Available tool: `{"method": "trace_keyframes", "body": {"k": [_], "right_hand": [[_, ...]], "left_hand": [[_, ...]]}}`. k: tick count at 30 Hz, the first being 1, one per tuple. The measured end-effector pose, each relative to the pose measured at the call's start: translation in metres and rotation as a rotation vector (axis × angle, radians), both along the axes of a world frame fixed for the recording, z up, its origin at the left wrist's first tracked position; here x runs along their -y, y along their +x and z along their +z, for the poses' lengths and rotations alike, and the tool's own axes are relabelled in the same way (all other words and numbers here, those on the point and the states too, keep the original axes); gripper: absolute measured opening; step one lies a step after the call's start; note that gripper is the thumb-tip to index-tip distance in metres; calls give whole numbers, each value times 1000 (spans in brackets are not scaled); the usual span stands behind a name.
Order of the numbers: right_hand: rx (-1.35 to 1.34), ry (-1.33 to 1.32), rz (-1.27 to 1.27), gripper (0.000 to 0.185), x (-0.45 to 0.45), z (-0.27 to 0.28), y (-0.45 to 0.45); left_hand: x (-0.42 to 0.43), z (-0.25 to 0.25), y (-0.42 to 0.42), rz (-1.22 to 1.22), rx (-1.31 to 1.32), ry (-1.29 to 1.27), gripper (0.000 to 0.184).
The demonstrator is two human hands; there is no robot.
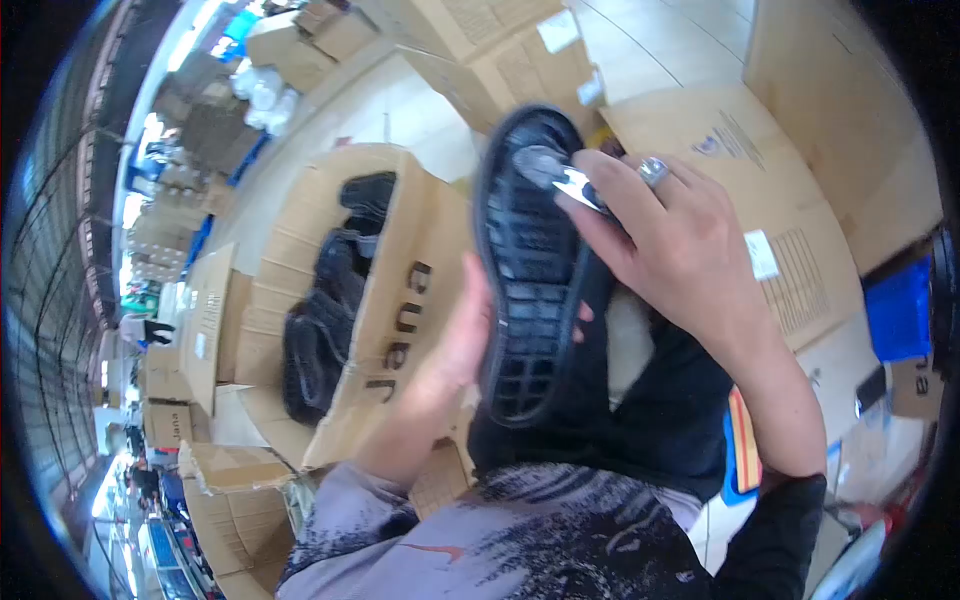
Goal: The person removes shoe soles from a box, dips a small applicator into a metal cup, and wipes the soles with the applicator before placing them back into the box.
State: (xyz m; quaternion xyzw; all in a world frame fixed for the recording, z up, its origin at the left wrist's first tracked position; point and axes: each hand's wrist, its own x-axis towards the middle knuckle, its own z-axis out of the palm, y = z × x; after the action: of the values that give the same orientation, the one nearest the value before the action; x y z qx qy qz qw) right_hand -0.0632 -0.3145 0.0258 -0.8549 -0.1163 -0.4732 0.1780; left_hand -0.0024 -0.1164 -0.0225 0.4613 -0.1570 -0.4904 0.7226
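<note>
A black shoe sole with a grid of recesses stands nearly upright before me, its grid side facing me. My left hand is closed around its lower left edge, with fingertips showing at the right edge. My right hand, a ring on one finger, pinches a small shiny silver tool at the upper part of the sole. Just left of the tool's tip lies a grey, fuzzy-looking patch; whether it belongs to the tool or the sole I cannot tell.
On the left, an open cardboard box holds several black soles. Another open carton sits nearer me. Cardboard flaps spread out on the right, beside a blue bin. Stacked goods and a distant person appear far left.
</note>
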Motion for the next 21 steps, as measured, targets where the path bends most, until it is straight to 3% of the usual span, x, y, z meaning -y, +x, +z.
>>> {"method": "trace_keyframes", "body": {"k": [1,3,6,11,15,17,19,21], "right_hand": [[7,-75,-56,19,0,3,3],[77,-104,-88,19,-8,11,18],[-28,-253,-231,20,-6,12,17],[-158,-288,-262,23,-1,7,11],[-309,-237,-230,22,-13,-7,-6],[-230,-226,-135,20,-25,-26,-14],[-206,-226,-141,19,-43,-43,-23],[-339,-131,-30,21,-58,-54,-35]], "left_hand": [[-1,-5,0,0,-99,1,93],[-4,-2,-1,12,16,17,93],[-4,7,-2,6,202,142,97],[-8,0,2,-8,92,104,98],[-11,-8,3,50,241,143,97],[-13,-4,17,77,360,185,94],[-7,-16,23,386,721,299,92],[-9,-2,28,153,454,165,95]]}}
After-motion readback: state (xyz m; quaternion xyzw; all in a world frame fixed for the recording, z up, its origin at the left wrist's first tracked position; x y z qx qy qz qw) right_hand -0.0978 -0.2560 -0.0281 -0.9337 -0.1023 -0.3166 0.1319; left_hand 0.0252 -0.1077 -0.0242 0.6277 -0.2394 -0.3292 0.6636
